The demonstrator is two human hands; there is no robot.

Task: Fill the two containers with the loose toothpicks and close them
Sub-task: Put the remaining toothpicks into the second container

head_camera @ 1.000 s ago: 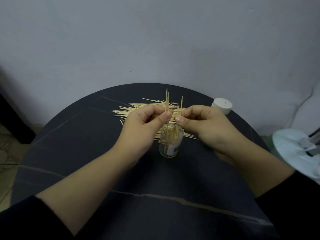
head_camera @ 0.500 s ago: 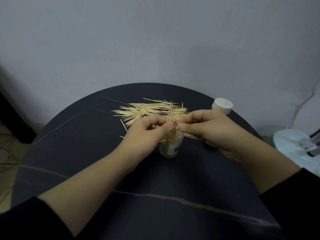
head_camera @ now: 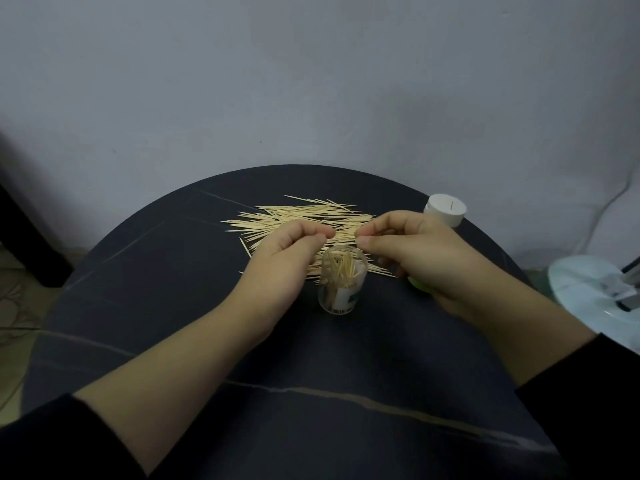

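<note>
A small clear container [head_camera: 341, 289] with a white label stands upright on the dark round table [head_camera: 173, 306], holding a bunch of toothpicks. Behind it lies a spread pile of loose toothpicks [head_camera: 298, 218]. My left hand [head_camera: 287, 258] hovers just left of the container's mouth, thumb and forefinger pinched together with no toothpick showing. My right hand [head_camera: 412, 251] hovers just right of the mouth, fingers curled, nothing visible between the fingertips. A white capped container [head_camera: 445, 209] stands at the table's far right edge. A bit of green [head_camera: 417, 284] peeks out under my right hand.
A pale round fan base [head_camera: 595, 292] sits off the table to the right. The wall rises close behind the table. A dark furniture leg [head_camera: 31, 244] stands at the left on the floor.
The toothpicks I held upright over the container have dropped down into it. Both hands have lowered slightly and drawn apart, and their fingertips no longer show any toothpicks.
</note>
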